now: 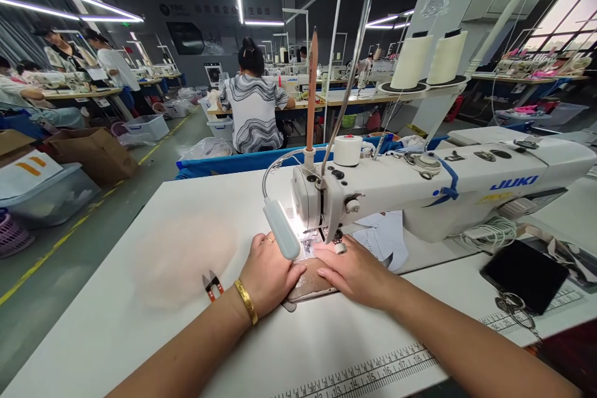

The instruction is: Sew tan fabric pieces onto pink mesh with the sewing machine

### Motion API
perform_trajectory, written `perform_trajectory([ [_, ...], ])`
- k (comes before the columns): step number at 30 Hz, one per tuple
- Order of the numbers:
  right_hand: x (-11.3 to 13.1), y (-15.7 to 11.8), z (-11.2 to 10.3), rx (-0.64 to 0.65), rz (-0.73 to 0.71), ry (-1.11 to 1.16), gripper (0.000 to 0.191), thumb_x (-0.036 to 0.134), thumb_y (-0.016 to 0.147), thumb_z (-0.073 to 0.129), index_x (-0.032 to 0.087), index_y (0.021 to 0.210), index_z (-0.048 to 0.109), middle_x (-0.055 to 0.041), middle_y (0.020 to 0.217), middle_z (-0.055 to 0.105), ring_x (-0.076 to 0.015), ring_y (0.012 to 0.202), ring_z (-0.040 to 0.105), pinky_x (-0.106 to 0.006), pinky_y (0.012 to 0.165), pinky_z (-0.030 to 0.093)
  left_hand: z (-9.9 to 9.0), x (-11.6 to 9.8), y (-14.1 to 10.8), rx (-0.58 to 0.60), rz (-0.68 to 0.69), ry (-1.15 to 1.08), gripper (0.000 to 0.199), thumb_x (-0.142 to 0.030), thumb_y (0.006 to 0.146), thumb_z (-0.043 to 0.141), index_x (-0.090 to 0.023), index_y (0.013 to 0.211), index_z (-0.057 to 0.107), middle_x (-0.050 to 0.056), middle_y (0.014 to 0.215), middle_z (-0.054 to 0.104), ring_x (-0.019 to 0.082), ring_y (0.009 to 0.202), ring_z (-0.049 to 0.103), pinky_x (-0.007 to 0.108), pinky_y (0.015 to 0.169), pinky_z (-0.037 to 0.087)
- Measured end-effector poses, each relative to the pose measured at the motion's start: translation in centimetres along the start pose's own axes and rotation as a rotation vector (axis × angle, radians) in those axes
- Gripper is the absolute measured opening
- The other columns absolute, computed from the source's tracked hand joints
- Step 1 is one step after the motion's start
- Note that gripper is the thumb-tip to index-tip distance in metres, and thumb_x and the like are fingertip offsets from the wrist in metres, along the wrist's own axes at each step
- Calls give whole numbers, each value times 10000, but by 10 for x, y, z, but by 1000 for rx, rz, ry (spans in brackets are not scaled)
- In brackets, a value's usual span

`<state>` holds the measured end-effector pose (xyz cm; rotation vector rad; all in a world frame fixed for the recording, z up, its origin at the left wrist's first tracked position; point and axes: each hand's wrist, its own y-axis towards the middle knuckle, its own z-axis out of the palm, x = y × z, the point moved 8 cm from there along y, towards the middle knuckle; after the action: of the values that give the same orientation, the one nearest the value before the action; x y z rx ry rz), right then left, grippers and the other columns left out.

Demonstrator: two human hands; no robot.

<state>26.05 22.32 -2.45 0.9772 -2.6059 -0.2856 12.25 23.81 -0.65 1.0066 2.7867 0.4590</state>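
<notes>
At the needle area of a white JUKI sewing machine: flat, glossy brown piece lies under both hands. Left hand part-open, thumb pressing down; right hand open, fingers forward. Looks like positioning or feeding; further guiding calls for even pressure, fingertips clear of the needle.

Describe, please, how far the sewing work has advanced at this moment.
Done: the flat, shiny brown piece is placed at the head of the white JUKI sewing machine; finished stitching cannot be made out. In hand: the left hand and right hand steady it there. Remaining, probably: finishing and removing it; the red-handled metal snips lie aside.
</notes>
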Motion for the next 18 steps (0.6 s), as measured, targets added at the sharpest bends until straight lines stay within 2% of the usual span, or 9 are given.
perform_trajectory([
  [3,7,-3,-3,-37,-96,54,205,200,1019,515,194,1166,659,-99,1113,716,-262,983,587,-399,875,490,-10,-9,-4,27,-13,31,171,-337,879,684,-186,804,656,127,985,710,335,925,612,506,838,456],
  [6,16,-5,-6,-61,-178,73,208,158,1006,486,204,1125,650,-102,1124,705,-256,1026,590,-392,892,477,-13,-22,-12,94,65,-67,253,-356,879,691,-189,714,593,88,932,697,266,813,607,493,838,436],
  [8,20,-5,-5,-31,-190,61,199,135,990,487,210,1078,648,-89,1064,700,-246,989,591,-377,870,468,-12,-28,-17,133,108,-166,222,-339,896,677,-194,749,595,41,880,684,217,748,597,457,821,436],
  [10,20,-5,-2,21,-173,40,186,115,970,498,215,1022,645,-65,972,686,-232,920,582,-359,831,452,-10,-29,-19,145,125,-228,150,-303,933,621,-202,822,616,22,850,677,210,747,605,423,783,438],
  [12,18,-5,1,61,-157,17,178,99,947,517,216,989,644,-51,923,670,-225,886,567,-351,814,432,-6,-27,-19,138,124,-247,135,-239,973,527,-204,901,636,24,839,679,210,743,609,402,735,437],
  [14,17,-5,2,70,-162,-1,177,92,932,537,215,992,650,-53,937,670,-227,905,559,-354,823,415,-4,-25,-18,101,126,-238,205,-184,989,457,-206,929,651,30,817,671,206,719,597,386,696,435],
  [18,16,-8,2,58,-166,-18,171,89,923,551,212,977,658,-49,954,675,-224,900,540,-354,813,392,-2,-28,-17,-17,169,-221,222,-148,967,493,-199,818,649,67,965,713,227,851,639,379,713,461],
])
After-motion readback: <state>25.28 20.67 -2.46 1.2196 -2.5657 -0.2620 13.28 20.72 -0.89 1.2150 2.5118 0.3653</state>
